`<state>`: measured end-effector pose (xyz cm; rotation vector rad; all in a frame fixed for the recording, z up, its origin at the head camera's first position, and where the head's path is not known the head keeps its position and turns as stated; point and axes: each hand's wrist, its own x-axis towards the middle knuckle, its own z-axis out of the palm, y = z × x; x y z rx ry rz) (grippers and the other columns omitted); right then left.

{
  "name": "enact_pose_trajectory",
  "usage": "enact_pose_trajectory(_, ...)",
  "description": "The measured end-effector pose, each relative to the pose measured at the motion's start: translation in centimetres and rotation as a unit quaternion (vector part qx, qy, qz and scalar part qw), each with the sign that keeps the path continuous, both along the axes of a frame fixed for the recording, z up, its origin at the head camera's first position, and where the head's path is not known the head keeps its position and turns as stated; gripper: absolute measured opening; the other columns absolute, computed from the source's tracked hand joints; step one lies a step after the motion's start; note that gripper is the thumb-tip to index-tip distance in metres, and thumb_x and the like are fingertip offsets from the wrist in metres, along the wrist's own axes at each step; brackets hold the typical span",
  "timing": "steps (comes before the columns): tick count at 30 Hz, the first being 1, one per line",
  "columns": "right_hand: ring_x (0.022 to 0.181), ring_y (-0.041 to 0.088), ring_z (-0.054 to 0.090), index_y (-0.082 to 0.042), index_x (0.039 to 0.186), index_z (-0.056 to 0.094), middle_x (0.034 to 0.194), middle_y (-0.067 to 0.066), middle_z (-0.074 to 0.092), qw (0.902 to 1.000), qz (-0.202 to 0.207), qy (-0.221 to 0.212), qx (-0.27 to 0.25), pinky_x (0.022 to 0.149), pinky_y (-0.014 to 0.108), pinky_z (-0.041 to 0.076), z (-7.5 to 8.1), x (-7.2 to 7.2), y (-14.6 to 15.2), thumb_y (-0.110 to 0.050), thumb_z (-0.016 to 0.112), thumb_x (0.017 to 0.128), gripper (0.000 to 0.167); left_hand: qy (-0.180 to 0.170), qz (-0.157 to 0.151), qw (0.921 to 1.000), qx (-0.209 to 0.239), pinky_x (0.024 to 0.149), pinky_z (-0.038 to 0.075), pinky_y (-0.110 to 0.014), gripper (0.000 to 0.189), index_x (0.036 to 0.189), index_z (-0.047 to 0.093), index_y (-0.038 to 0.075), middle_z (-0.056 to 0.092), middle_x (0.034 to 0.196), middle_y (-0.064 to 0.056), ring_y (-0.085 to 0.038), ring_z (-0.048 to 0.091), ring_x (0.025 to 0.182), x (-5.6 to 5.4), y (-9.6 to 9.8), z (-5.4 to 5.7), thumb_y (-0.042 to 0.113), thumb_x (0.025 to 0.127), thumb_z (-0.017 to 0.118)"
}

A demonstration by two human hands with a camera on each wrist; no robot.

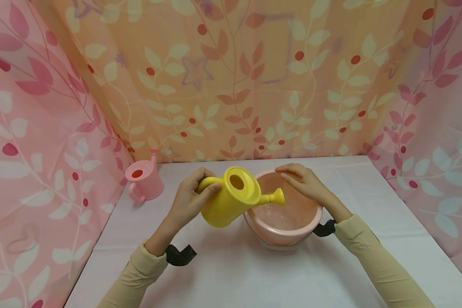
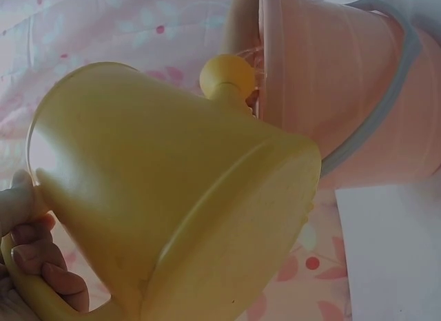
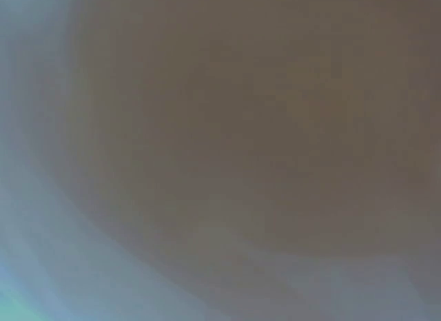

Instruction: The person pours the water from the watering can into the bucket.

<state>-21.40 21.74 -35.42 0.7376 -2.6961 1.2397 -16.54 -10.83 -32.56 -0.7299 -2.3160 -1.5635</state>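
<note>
My left hand [image 1: 190, 192] grips the handle of a yellow watering can [image 1: 223, 205] and holds it tilted to the right. Its round spout head [image 1: 279, 196] reaches over the rim of a pink bucket [image 1: 288, 232]. In the left wrist view, thin streams of water [image 2: 253, 56] leave the spout head toward the bucket. Some clear water [image 1: 269, 216] shows in the bucket's bottom. At the bucket's far right rim my right hand [image 1: 306, 184] holds on, thumb on the inner side. The right wrist view is only a close brownish blur.
A pink watering can [image 1: 148, 182] stands at the back left of the white-covered table [image 1: 223, 273]. A grey handle [image 2: 386, 104] hangs along the bucket's outside. Patterned cloth [image 1: 231, 85] closes off the back and both sides.
</note>
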Motion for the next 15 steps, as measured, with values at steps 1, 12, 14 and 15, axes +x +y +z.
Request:
enact_pose_trajectory(1, 0.119, 0.029, 0.048, -0.004, 0.119, 0.059, 0.120, 0.012, 0.059, 1.0000, 0.000, 0.001, 0.000, 0.101, 0.050, 0.036, 0.0, 0.0, 0.0, -0.009, 0.056, 0.093, 0.027, -0.002, 0.002, 1.0000, -0.001, 0.067, 0.046, -0.024, 0.012, 0.093, 0.059, 0.012, 0.057, 0.083, -0.001, -0.016, 0.051, 0.075, 0.1, 0.0, 0.1, 0.017, 0.085, 0.067)
enact_pose_trajectory(12, 0.119, 0.029, 0.048, -0.005, 0.120, 0.058, 0.121, 0.012, 0.059, 1.0000, 0.003, 0.002, 0.006, 0.101, 0.050, 0.036, -0.1, 0.0, 0.0, -0.009, 0.055, 0.093, 0.028, -0.001, 0.004, 1.0000, -0.009, 0.066, 0.045, -0.023, 0.011, 0.091, 0.057, 0.004, 0.057, 0.081, -0.006, -0.016, 0.050, 0.073, 1.3, 0.5, 1.9, 0.007, 0.084, 0.066)
enact_pose_trajectory(14, 0.119, 0.029, 0.048, -0.005, 0.120, 0.058, 0.121, 0.012, 0.059, 1.0000, 0.003, 0.001, 0.007, 0.100, 0.051, 0.036, -0.1, 0.0, 0.0, -0.010, 0.055, 0.093, 0.028, 0.001, 0.004, 1.0000, -0.007, 0.066, 0.045, -0.023, 0.011, 0.092, 0.058, 0.006, 0.057, 0.082, -0.004, -0.016, 0.050, 0.073, 0.9, 0.4, 1.2, 0.010, 0.085, 0.066)
enact_pose_trajectory(15, 0.119, 0.029, 0.048, -0.005, 0.120, 0.058, 0.121, 0.012, 0.059, 1.0000, 0.002, 0.001, 0.007, 0.100, 0.051, 0.036, -0.1, 0.0, 0.1, -0.010, 0.055, 0.093, 0.028, 0.001, 0.003, 1.0000, -0.006, 0.066, 0.045, -0.024, 0.011, 0.092, 0.058, 0.008, 0.057, 0.082, -0.003, -0.016, 0.050, 0.073, 0.6, 0.3, 0.9, 0.011, 0.085, 0.066)
